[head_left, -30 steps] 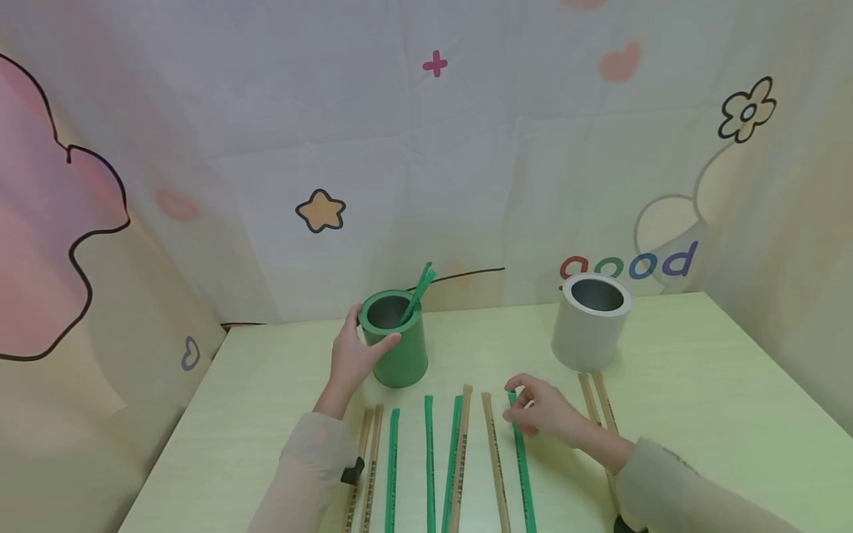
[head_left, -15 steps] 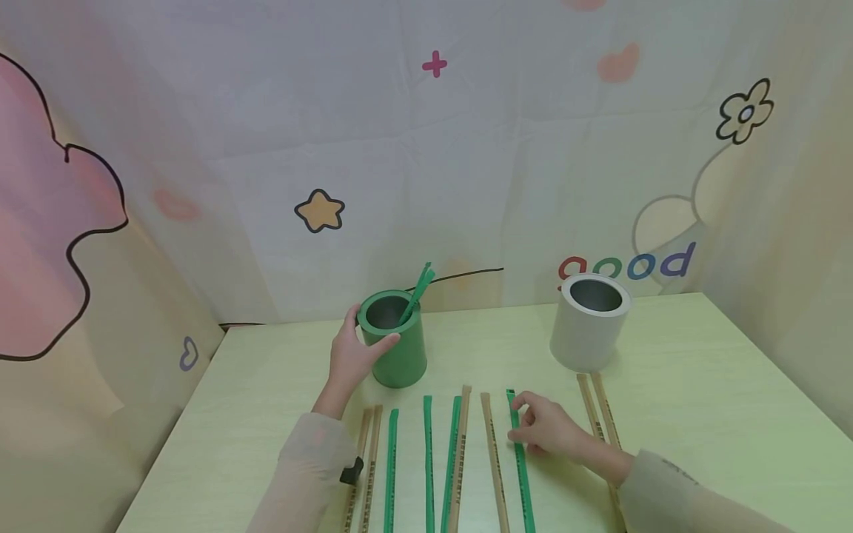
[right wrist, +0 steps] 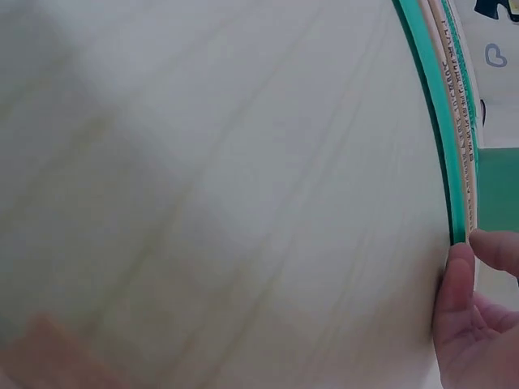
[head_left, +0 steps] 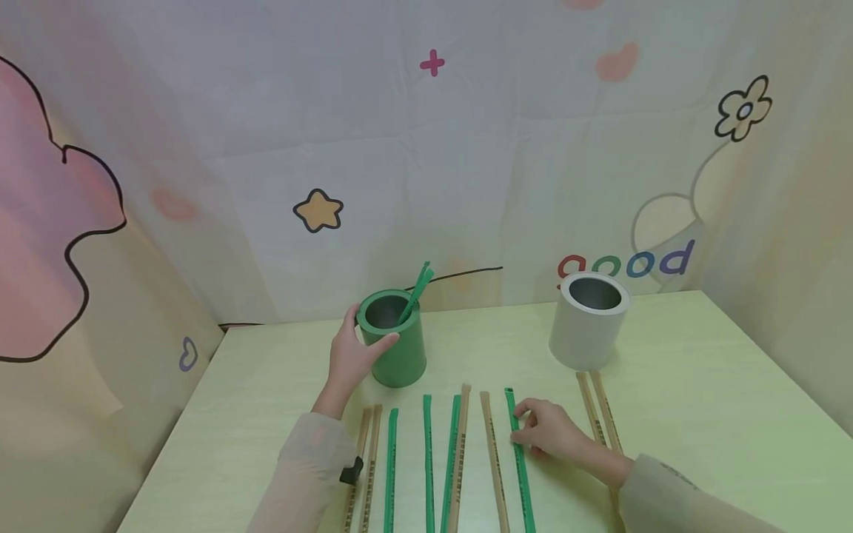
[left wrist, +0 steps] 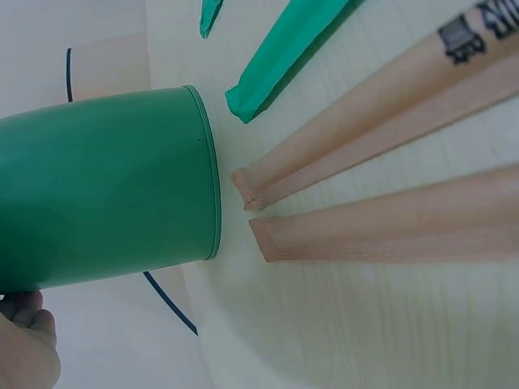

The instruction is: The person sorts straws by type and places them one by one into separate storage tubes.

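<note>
A green cylindrical holder (head_left: 405, 355) stands upright at the back, with green wrapped sticks (head_left: 418, 290) leaning out of its dark mouth. My left hand (head_left: 355, 354) grips the holder near its rim, the thumb in front; the left wrist view shows the green wall (left wrist: 113, 190) large. My right hand (head_left: 552, 431) pinches a long green paper-wrapped stick (head_left: 523, 481) between thumb and fingertips, while the stick lies on the table. In the right wrist view the thumb and fingers (right wrist: 461, 279) meet at the green stick (right wrist: 438, 97).
A white cylindrical holder (head_left: 588, 337) stands at the back right. Several green and brown wrapped sticks (head_left: 494, 459) lie lengthwise on the table (head_left: 700, 400) in front. Two brown sticks (head_left: 605, 407) lie partly under the right forearm. A printed cloth (head_left: 373, 148) hangs behind.
My right hand has slid a little toward me along the green stick, away from its far end, and its fingers have drawn closer together. The left hand and the green holder have stayed put.
</note>
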Available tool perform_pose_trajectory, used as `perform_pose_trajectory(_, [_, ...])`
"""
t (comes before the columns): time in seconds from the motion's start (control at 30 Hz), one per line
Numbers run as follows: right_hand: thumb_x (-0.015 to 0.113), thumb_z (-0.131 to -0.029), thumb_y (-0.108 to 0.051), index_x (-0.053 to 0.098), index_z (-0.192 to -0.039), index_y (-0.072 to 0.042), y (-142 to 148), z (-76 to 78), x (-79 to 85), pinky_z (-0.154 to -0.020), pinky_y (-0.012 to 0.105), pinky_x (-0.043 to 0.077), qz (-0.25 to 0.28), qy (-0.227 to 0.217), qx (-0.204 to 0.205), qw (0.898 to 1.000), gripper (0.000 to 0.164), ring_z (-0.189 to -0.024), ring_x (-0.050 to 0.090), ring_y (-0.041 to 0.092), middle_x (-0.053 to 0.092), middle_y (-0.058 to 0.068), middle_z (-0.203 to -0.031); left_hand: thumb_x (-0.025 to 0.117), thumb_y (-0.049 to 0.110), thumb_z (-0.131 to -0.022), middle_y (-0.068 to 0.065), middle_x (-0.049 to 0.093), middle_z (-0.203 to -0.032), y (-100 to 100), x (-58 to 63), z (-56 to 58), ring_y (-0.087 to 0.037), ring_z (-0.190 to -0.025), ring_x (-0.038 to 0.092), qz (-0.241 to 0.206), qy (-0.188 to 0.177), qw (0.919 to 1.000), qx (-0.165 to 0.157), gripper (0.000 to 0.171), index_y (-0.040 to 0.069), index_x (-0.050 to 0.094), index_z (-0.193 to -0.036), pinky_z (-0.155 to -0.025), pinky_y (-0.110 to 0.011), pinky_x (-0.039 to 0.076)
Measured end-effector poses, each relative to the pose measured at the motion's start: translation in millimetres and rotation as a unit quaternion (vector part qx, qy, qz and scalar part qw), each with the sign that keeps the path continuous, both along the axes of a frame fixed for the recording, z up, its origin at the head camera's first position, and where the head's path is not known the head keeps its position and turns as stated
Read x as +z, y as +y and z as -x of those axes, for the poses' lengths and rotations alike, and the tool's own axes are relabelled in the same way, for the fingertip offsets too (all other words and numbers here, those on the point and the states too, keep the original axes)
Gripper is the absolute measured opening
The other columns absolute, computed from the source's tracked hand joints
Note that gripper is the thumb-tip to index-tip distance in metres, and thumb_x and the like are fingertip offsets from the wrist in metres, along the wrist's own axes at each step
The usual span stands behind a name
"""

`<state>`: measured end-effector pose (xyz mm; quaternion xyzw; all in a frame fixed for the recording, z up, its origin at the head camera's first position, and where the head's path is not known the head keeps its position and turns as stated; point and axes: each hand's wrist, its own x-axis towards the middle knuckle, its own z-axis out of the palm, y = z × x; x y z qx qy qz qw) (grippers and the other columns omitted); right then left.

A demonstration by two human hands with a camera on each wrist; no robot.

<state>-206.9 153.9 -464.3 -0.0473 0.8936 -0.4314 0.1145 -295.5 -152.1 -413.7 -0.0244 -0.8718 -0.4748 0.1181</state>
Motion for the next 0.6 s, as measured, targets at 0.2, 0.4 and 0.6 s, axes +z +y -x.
perform_pose_trajectory(0.2, [0.069, -0.072, -0.008, 0.056, -0.094, -0.002, -4.6, 1.4, 1.0, -0.036, 0.022, 0.039, -0.024, 0.001, -0.017, 1.000, 0.026, -0.038, 0.045, 0.012, 0.049, 0.004, -0.054, 0.066, 0.060, -0.064, -0.006, 0.037, -0.139, 0.5, 0.3, -0.1, -0.024, -0.130, 0.031, 0.003, -0.001, 1.0000, 0.003, 0.094, 0.017, 0.025, -0.137, -0.102, -0.050, 0.028])
perform_pose_trajectory(0.4, [0.071, -0.071, -0.012, 0.053, -0.091, -0.004, -9.5, 2.0, 3.3, -0.034, 0.022, 0.036, -0.043, 0.006, -0.024, 0.999, 0.027, -0.036, 0.042, 0.012, 0.048, 0.003, -0.046, 0.066, 0.060, -0.064, -0.006, 0.037, -0.138, -0.2, -0.7, 0.6, -0.024, -0.129, 0.031, 0.004, 0.001, 1.0000, 0.002, 0.094, 0.017, 0.025, -0.137, -0.102, -0.049, 0.029])
perform_pose_trajectory(0.6, [0.069, -0.072, -0.009, 0.052, -0.088, -0.004, -11.6, 2.5, 3.4, -0.034, 0.020, 0.034, -0.052, 0.012, -0.023, 0.998, 0.024, -0.033, 0.041, 0.011, 0.048, 0.003, -0.043, 0.066, 0.059, -0.065, -0.005, 0.037, -0.138, -0.2, 0.0, -0.2, -0.023, -0.129, 0.031, 0.002, 0.007, 1.0000, -0.006, 0.091, 0.018, 0.026, -0.136, -0.102, -0.049, 0.030])
